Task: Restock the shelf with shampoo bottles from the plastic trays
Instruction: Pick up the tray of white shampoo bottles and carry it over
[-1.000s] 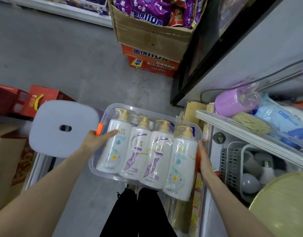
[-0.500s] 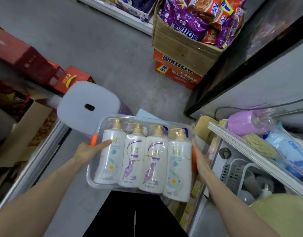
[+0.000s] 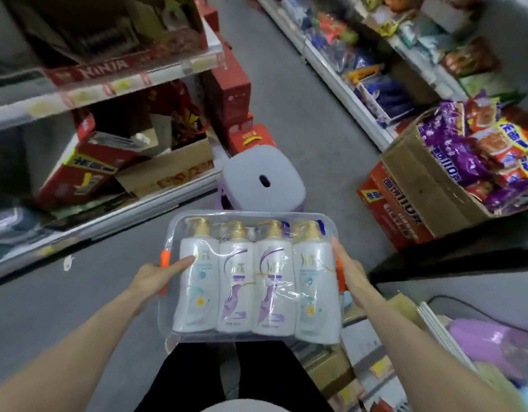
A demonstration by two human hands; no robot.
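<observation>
While both hands carry it above the aisle floor (image 3: 301,129), the plastic tray (image 3: 257,217) sits squarely between the fingers (image 3: 184,261); the left hand (image 3: 155,278) grips the left rim by an orange clip (image 3: 164,258), one finger stretched onto the nearest of four shampoo bottles (image 3: 236,278). Opposite, the right hand (image 3: 349,273) clamps the other rim, its fingers tucked underneath, out of sight; a grey stool (image 3: 262,182) stands just beyond the fingers.

A lavender stool (image 3: 264,185) stands on the grey floor (image 3: 301,120); to its right, an open cardboard box (image 3: 420,179) holds purple and red snack packets (image 3: 459,156).
</observation>
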